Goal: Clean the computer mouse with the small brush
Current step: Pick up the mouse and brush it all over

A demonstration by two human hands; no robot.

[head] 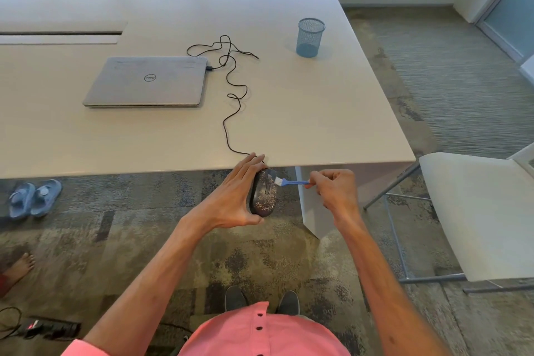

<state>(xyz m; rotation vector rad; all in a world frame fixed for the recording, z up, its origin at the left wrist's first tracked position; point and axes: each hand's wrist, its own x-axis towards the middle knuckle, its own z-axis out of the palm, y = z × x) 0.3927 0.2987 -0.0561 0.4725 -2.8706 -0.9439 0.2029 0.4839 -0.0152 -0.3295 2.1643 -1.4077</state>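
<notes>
Mouse: the mouse point(264, 193) is just off the tabletop point(318, 124) edge, over the carpet point(144, 240), top up and speckled with crumbs point(267, 202).
Left grip: left hand point(234, 196) clamps its sides, thumb against fingers.
Right grip: right hand point(335, 188) pinches the small brush point(291, 182) by the handle end, bristles at the front edge.
Handling: light, hard, probably slick, so hold the sides. The cable point(231, 113) to the laptop point(147, 81) may tug.
</notes>
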